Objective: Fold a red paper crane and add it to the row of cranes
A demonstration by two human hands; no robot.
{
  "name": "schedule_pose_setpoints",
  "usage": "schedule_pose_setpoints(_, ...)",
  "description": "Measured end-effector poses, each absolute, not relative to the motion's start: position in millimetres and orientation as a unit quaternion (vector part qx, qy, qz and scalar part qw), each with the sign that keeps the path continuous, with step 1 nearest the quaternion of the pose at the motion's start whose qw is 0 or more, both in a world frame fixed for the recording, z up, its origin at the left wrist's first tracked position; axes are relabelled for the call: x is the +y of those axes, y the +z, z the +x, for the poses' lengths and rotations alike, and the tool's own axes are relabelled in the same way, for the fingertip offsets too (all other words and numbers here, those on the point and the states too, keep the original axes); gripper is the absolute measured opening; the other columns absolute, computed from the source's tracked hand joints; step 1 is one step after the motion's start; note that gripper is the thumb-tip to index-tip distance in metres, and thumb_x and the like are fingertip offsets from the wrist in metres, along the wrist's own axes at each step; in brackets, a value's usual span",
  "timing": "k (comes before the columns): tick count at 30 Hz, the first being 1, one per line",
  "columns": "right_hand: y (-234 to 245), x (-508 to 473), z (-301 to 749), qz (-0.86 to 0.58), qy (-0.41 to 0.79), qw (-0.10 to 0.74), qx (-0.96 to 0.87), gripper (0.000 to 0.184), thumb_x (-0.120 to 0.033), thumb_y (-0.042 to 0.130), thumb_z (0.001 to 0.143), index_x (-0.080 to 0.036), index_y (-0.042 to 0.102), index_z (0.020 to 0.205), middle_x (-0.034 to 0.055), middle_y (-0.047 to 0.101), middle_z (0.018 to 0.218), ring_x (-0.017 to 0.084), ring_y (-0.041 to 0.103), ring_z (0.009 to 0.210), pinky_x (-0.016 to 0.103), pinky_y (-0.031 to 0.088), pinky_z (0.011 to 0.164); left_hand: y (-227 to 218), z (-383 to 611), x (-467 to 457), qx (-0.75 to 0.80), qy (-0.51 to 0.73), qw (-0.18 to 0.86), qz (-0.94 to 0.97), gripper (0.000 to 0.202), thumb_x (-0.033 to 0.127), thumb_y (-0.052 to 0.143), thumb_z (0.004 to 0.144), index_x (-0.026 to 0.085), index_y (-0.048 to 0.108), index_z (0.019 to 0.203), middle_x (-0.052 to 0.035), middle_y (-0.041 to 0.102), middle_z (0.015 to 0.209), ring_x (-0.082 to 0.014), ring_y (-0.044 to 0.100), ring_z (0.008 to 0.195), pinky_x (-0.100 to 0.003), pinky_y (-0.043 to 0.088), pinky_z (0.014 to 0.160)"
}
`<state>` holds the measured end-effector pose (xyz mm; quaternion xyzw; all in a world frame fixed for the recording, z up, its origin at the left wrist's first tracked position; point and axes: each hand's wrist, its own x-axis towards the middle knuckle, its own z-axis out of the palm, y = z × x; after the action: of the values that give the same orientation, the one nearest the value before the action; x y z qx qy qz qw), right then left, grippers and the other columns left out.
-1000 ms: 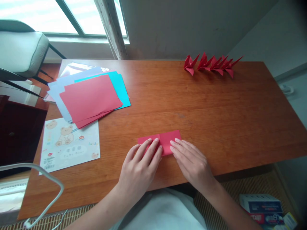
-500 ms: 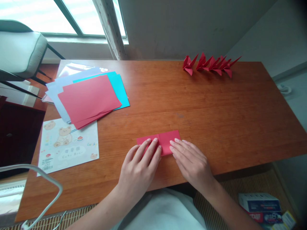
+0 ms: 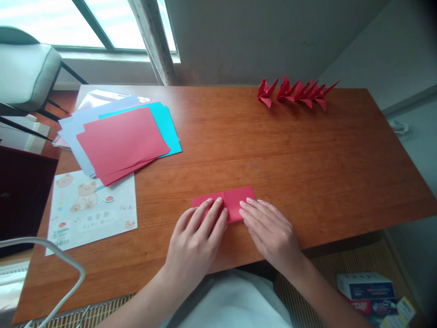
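Note:
A small folded red paper (image 3: 235, 200) lies flat near the front edge of the wooden table (image 3: 307, 155). My left hand (image 3: 196, 241) rests on its left half, fingers stretched out flat and pressing down. My right hand (image 3: 269, 230) lies beside it, fingertips flat on the paper's lower right part. Both hands are open and neither lifts the paper. The paper's near edge is hidden under my fingers.
A fanned stack of red, cyan and pale blue sheets (image 3: 119, 136) lies at the left, above a bear-printed sheet (image 3: 92, 209). A row of red folded paper cranes (image 3: 295, 91) stands at the back. A chair (image 3: 23, 73) is at far left, boxes (image 3: 372, 294) on the floor at right.
The view has shifted slightly, so everything sits a little further left. My hands and the folded paper keep the same pose.

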<state>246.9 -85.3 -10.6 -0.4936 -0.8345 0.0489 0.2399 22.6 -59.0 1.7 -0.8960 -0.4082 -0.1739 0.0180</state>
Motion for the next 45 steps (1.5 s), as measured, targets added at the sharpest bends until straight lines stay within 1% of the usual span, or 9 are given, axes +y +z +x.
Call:
schedule_pose_setpoints(9,-10.3,-84.9,247.2,-0.486,0.052,0.255,-0.834,0.038,0.001,0.059,0.091,-0.012,0.066,0.126,0.0080,0.070,0.131,0.023,0.062,0.129,0.042,0.050,0.112,0.3,21.6,-59.4,-0.409,-0.178,0.006,-0.895,0.033,0.016,0.059,0.097,0.016,0.066,0.129,-0.0074,0.063,0.142,-0.0287,0.064,0.123,-0.043,0.046,0.098)
schedule_pose_setpoints(28,-12.3,-85.9,248.7,-0.487,0.051,0.250,-0.836,0.039,-0.001,0.060,0.092,-0.014,0.065,0.128,0.0080,0.069,0.133,0.023,0.061,0.130,0.042,0.050,0.112,0.9,22.3,-60.5,-0.413,-0.179,0.010,-0.893,0.033,0.014,0.060,0.096,0.017,0.066,0.128,-0.0066,0.064,0.141,-0.0275,0.063,0.123,-0.042,0.046,0.098)
schedule_pose_setpoints(30,-12.2,-85.8,248.9,-0.486,0.050,0.249,-0.836,0.039,-0.001,0.060,0.092,-0.014,0.066,0.128,0.0082,0.069,0.133,0.024,0.061,0.130,0.042,0.050,0.112,2.4,23.4,-59.2,-0.415,-0.184,0.009,-0.891,0.030,0.017,0.061,0.096,0.018,0.068,0.125,-0.0060,0.065,0.139,-0.0271,0.065,0.122,-0.041,0.046,0.098)
schedule_pose_setpoints(33,-12.4,-85.7,249.3,-0.485,0.048,0.248,-0.837,0.039,-0.001,0.061,0.091,-0.013,0.066,0.128,0.0083,0.069,0.133,0.023,0.061,0.130,0.042,0.049,0.113,5.5,24.7,-56.2,-0.418,-0.191,0.002,-0.888,0.026,0.025,0.063,0.096,0.018,0.070,0.121,-0.0054,0.068,0.135,-0.0269,0.066,0.118,-0.041,0.048,0.095)
schedule_pose_setpoints(35,-12.9,-85.8,249.6,-0.484,0.050,0.248,-0.838,0.040,0.000,0.061,0.091,-0.013,0.066,0.128,0.0084,0.069,0.133,0.023,0.061,0.130,0.042,0.049,0.113,6.6,24.7,-54.5,-0.413,-0.192,0.003,-0.890,0.026,0.026,0.064,0.096,0.018,0.071,0.119,-0.0051,0.069,0.134,-0.0271,0.067,0.116,-0.041,0.049,0.093)
schedule_pose_setpoints(45,-13.7,-86.5,250.0,-0.487,0.050,0.245,-0.837,0.039,-0.001,0.060,0.092,-0.015,0.066,0.128,0.0074,0.069,0.133,0.022,0.061,0.130,0.042,0.050,0.112,3.7,23.5,-55.2,-0.402,-0.189,0.025,-0.895,0.027,0.021,0.064,0.095,0.018,0.070,0.121,-0.0058,0.068,0.136,-0.0274,0.067,0.118,-0.041,0.050,0.093)
